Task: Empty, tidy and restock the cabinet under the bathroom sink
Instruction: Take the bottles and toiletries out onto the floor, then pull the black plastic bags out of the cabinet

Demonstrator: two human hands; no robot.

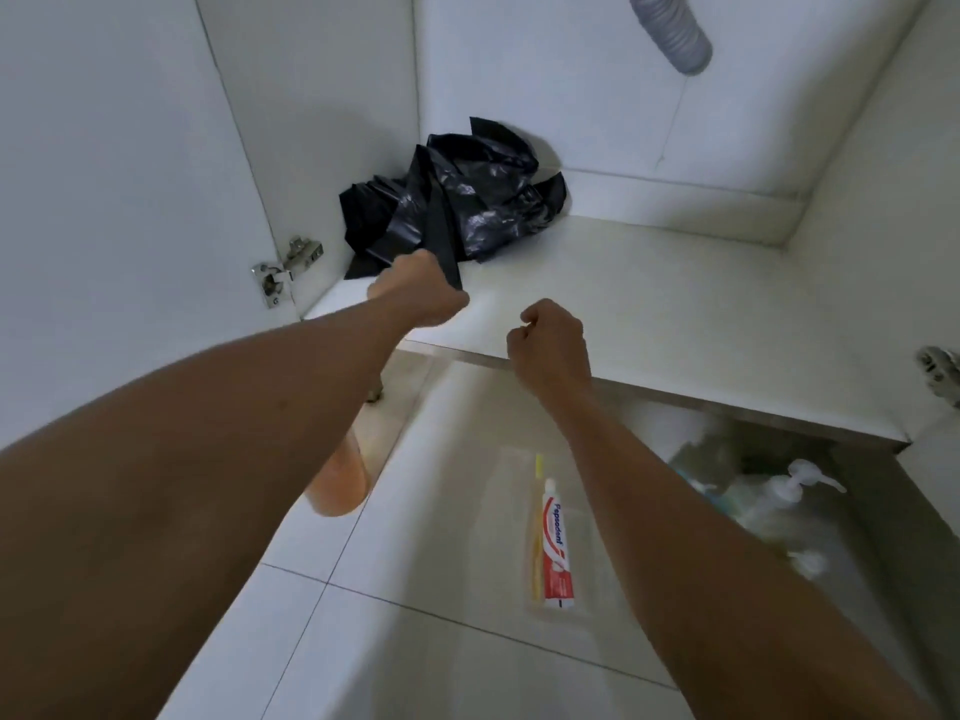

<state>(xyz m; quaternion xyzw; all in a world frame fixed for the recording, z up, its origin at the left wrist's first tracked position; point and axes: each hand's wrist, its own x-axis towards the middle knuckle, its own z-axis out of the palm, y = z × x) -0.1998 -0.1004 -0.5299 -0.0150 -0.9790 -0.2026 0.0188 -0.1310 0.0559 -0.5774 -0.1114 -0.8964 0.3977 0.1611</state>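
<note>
**Hand grabbing the black bag**

The left hand (415,291) is gripping a front flap of the black bag (467,210). The bag is lying crumpled in the back left corner of the cabinet (649,283). The right hand (550,345) is hanging over the cabinet's front edge, clenched in a fist and holding nothing. The toothpaste (557,553) and a yellow toothbrush (536,527) are lying side by side on the tiles (441,511) below. A blurry pump bottle (800,480) is sitting off to the right.
</note>
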